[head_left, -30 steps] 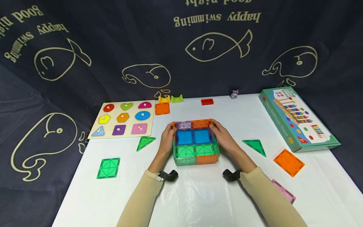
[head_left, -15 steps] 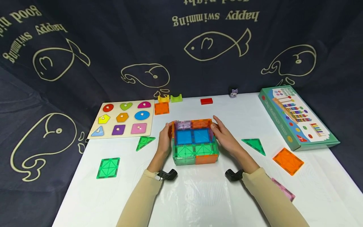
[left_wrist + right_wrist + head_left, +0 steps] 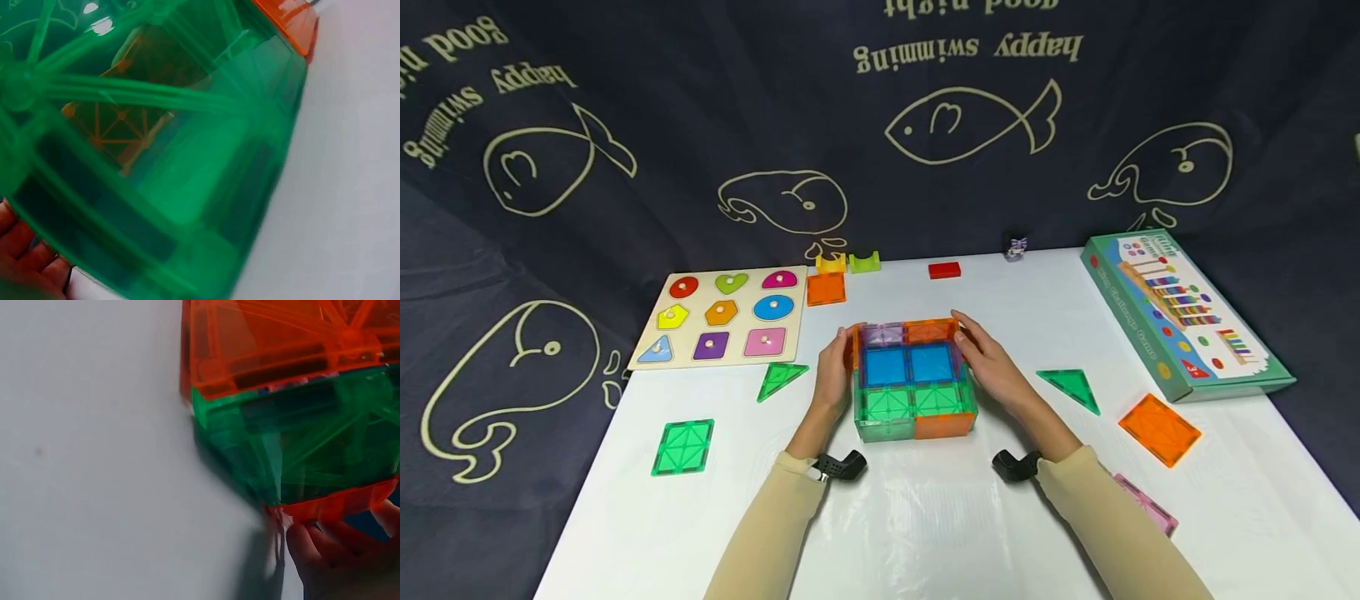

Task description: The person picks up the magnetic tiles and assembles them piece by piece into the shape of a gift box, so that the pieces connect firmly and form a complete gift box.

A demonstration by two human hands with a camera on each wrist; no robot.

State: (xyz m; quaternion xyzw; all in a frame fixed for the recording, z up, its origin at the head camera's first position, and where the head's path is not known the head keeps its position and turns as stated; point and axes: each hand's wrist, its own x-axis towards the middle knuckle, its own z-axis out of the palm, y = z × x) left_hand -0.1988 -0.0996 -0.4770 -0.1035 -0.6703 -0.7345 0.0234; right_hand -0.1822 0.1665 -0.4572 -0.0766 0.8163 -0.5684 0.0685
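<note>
A box built of see-through magnetic tiles (image 3: 916,425) sits in the middle of the white table. Green and orange tiles form its front wall, purple and orange ones the back, with blue and green showing inside. My left hand (image 3: 832,371) rests along the box's left side, its fingers pointing away from me. On the opposite side, my right hand (image 3: 996,367) touches the wall with its fingers loosely extended. In the left wrist view, fingertips (image 3: 47,262) show beside a green tile. The right wrist view has fingers (image 3: 337,540) against the red-orange edge below a green tile.
Left of the box lie a green triangle tile (image 3: 781,379), a green square tile (image 3: 682,447) and a wooden shape puzzle (image 3: 718,318). To the right are another green triangle (image 3: 1071,388), an orange tile (image 3: 1161,429), a pink tile (image 3: 1148,505) and a game box (image 3: 1187,317).
Both hands have loosened on the box: the thumbs have come off its inner faces and the right fingers have spread outward. The box itself stays in place.
</note>
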